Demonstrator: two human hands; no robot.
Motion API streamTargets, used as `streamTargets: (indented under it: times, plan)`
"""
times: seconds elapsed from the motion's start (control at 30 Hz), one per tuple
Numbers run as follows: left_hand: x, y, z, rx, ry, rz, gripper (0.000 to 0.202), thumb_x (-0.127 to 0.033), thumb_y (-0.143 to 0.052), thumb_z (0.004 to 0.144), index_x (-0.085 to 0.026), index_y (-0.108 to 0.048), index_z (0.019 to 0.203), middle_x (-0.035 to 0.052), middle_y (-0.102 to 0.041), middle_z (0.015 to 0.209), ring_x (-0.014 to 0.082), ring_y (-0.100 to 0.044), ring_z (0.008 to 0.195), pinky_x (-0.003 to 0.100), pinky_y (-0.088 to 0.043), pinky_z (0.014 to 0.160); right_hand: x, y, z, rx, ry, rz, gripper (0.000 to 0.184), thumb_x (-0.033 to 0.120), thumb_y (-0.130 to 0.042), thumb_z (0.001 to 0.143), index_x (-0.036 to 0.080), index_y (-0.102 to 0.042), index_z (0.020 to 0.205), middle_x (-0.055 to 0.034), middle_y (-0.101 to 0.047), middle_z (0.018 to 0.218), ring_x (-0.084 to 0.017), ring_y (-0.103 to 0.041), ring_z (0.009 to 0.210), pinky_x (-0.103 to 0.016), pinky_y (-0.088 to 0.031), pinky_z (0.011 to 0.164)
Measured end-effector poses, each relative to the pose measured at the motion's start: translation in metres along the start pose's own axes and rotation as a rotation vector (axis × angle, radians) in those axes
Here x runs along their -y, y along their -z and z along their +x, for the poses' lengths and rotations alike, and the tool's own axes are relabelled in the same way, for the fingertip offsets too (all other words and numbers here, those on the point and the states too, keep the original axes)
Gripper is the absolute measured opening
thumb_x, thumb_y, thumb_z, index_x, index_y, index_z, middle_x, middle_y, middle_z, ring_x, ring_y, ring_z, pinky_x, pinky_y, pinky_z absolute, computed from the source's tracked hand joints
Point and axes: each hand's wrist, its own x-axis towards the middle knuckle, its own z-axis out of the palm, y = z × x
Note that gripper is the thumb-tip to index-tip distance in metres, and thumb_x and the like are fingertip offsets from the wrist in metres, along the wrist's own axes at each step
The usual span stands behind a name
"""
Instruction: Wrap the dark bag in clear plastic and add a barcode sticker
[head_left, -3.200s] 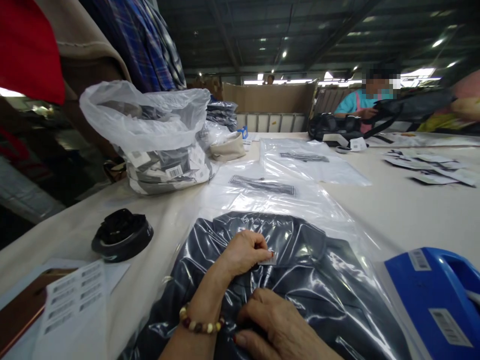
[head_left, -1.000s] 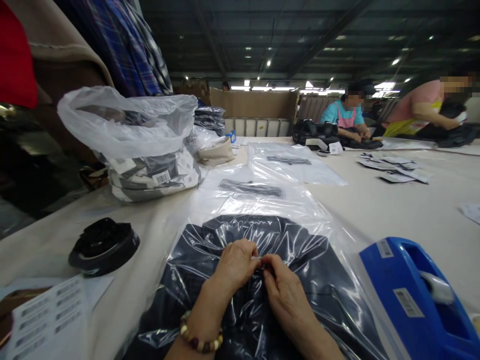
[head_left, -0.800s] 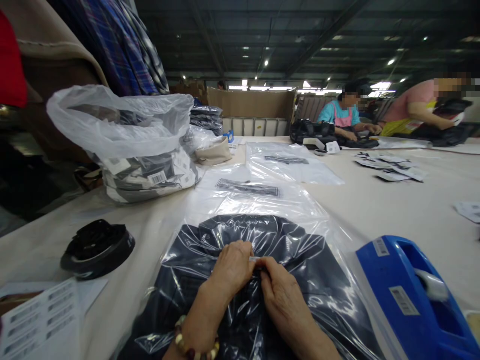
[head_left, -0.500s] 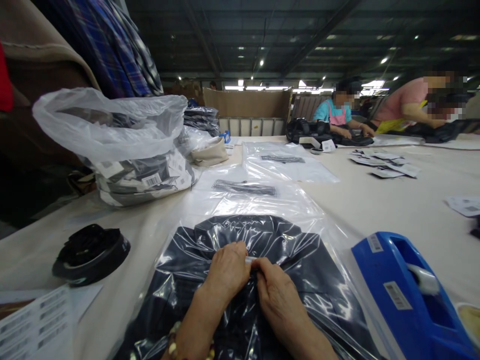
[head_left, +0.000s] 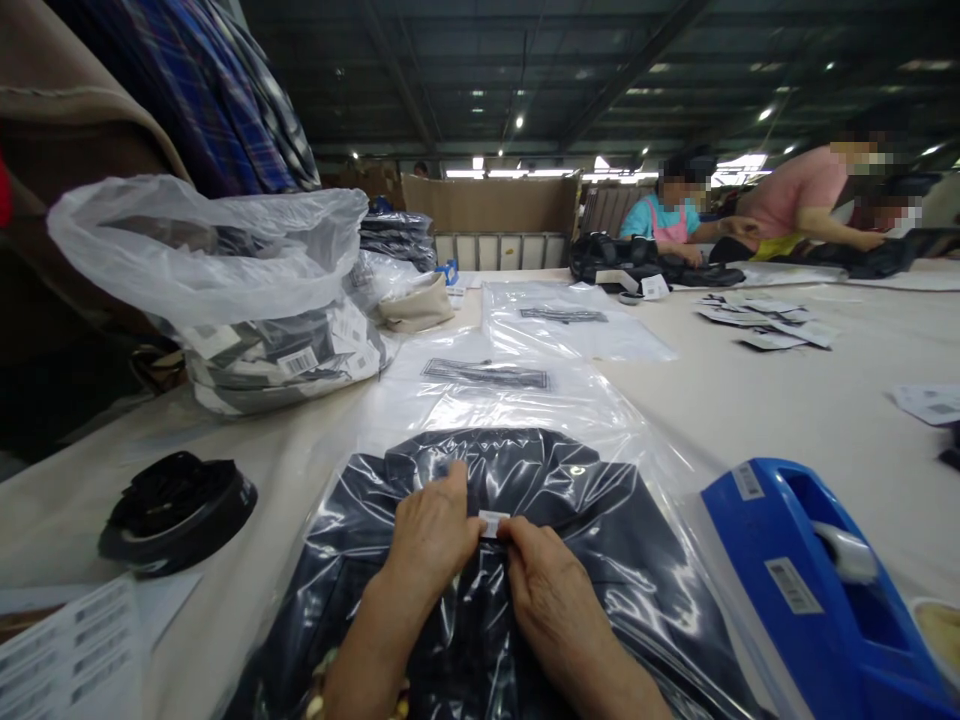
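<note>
A dark garment in a clear plastic bag (head_left: 600, 530) lies flat before me, collar end away from me. On the bag, between my hands, sits a small white sticker (head_left: 493, 523) with faint printing. My left hand (head_left: 429, 535) rests on the plastic, its index finger stretched forward and blurred, its thumb at the sticker's left edge. At the right edge, the thumb and bent fingers of my right hand (head_left: 547, 575) are pinched together at the sticker. The undersides of both hands are hidden.
A blue tape dispenser (head_left: 817, 590) stands at right, a black tape-like roll (head_left: 178, 512) at left. Barcode sticker sheets (head_left: 75, 650) lie front left. Behind them is a plastic bag of tags (head_left: 285, 350). Flat clear bags (head_left: 570, 325) lie ahead; two co-workers (head_left: 675, 220) handle dark items at back right.
My left hand has shifted left and its index finger has straightened, uncovering the sticker. My right hand has stayed nearly in place. One co-worker's arm has reached toward the other.
</note>
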Motion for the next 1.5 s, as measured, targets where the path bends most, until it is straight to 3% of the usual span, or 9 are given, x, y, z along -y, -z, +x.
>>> streamTargets:
  times: [0.13,0.33,0.5,0.6,0.77,0.97,1.13,1.23,1.5]
  plan:
    - [0.004,-0.001,0.004,-0.014,-0.002,-0.126,0.015,-0.028,-0.059,0.077,-0.021,-0.054,0.089,0.0032,-0.067,0.082,0.0206,-0.063,0.08,0.029,-0.039,0.066,-0.002,-0.002,0.0,-0.023,0.062,0.001,0.035,0.004,-0.03,0.086,0.017,-0.057,0.103,-0.0072,-0.062,0.096,-0.021,-0.053,0.091,-0.035,-0.042,0.083]
    - [0.008,-0.014,0.01,0.028,-0.008,-0.15,0.014,-0.028,-0.065,0.074,-0.021,-0.055,0.08,0.0013,-0.065,0.077,0.0194,-0.061,0.078,0.027,-0.037,0.063,-0.009,-0.013,0.002,-0.054,0.161,-0.081,0.038,0.005,-0.032,0.086,0.016,-0.056,0.113,-0.0103,-0.054,0.116,-0.021,-0.05,0.104,-0.036,-0.042,0.094]
    - [0.015,-0.015,0.014,0.045,-0.002,-0.23,0.013,-0.012,-0.06,0.07,-0.021,-0.055,0.077,-0.0013,-0.062,0.069,0.0147,-0.059,0.071,0.024,-0.037,0.061,-0.01,-0.018,0.002,-0.048,0.203,-0.285,0.048,0.009,-0.031,0.088,0.024,-0.046,0.131,-0.0141,-0.045,0.126,-0.025,-0.047,0.111,-0.043,-0.038,0.099]
    - [0.016,-0.015,0.015,0.036,0.007,-0.25,0.015,-0.008,-0.057,0.069,-0.02,-0.054,0.077,-0.0012,-0.06,0.067,0.0143,-0.058,0.069,0.024,-0.037,0.061,-0.009,-0.018,0.001,-0.033,0.211,-0.338,0.047,0.013,-0.028,0.09,0.028,-0.046,0.131,-0.0146,-0.044,0.127,-0.027,-0.047,0.112,-0.042,-0.042,0.093]
    - [0.015,-0.016,0.015,0.026,0.005,-0.267,0.012,-0.011,-0.056,0.069,-0.02,-0.054,0.076,-0.0006,-0.061,0.067,0.0148,-0.058,0.068,0.024,-0.037,0.06,-0.008,-0.019,0.004,-0.071,0.146,-0.369,0.044,0.023,-0.031,0.093,0.018,-0.042,0.135,-0.0163,-0.047,0.12,-0.026,-0.049,0.108,-0.041,-0.043,0.093]
    - [0.015,-0.019,0.016,-0.01,0.015,-0.248,0.012,-0.011,-0.048,0.074,-0.02,-0.056,0.077,0.0033,-0.064,0.075,0.0182,-0.06,0.075,0.027,-0.038,0.066,-0.008,-0.019,0.008,-0.085,0.213,-0.412,0.041,0.024,-0.03,0.093,0.031,-0.047,0.13,-0.0116,-0.051,0.107,-0.024,-0.052,0.097,-0.038,-0.046,0.085]
    - [0.014,-0.018,0.014,-0.002,0.013,-0.262,0.002,-0.022,-0.055,0.076,-0.02,-0.055,0.075,0.0024,-0.063,0.074,0.0177,-0.06,0.074,0.027,-0.038,0.065,-0.01,-0.014,0.001,-0.081,0.194,-0.348,0.036,0.025,-0.032,0.094,0.031,-0.055,0.121,-0.0108,-0.05,0.118,-0.023,-0.051,0.104,-0.036,-0.045,0.088]
    - [0.016,-0.017,0.014,0.039,-0.005,-0.287,0.016,-0.027,-0.066,0.069,-0.021,-0.054,0.077,-0.0008,-0.062,0.071,0.0168,-0.059,0.071,0.025,-0.037,0.06,-0.011,-0.012,-0.001,-0.081,0.134,-0.354,0.037,0.024,-0.032,0.093,0.024,-0.054,0.124,-0.0116,-0.051,0.12,-0.023,-0.051,0.106,-0.036,-0.044,0.091]
    - [0.023,-0.02,0.018,0.119,-0.041,-0.336,0.033,-0.013,-0.074,0.057,-0.021,-0.051,0.079,-0.0054,-0.057,0.064,0.0147,-0.057,0.066,0.024,-0.034,0.057,-0.008,-0.011,0.002,-0.035,0.096,-0.423,0.038,0.02,-0.03,0.093,0.016,-0.053,0.123,-0.0128,-0.053,0.116,-0.023,-0.051,0.105,-0.037,-0.043,0.092]
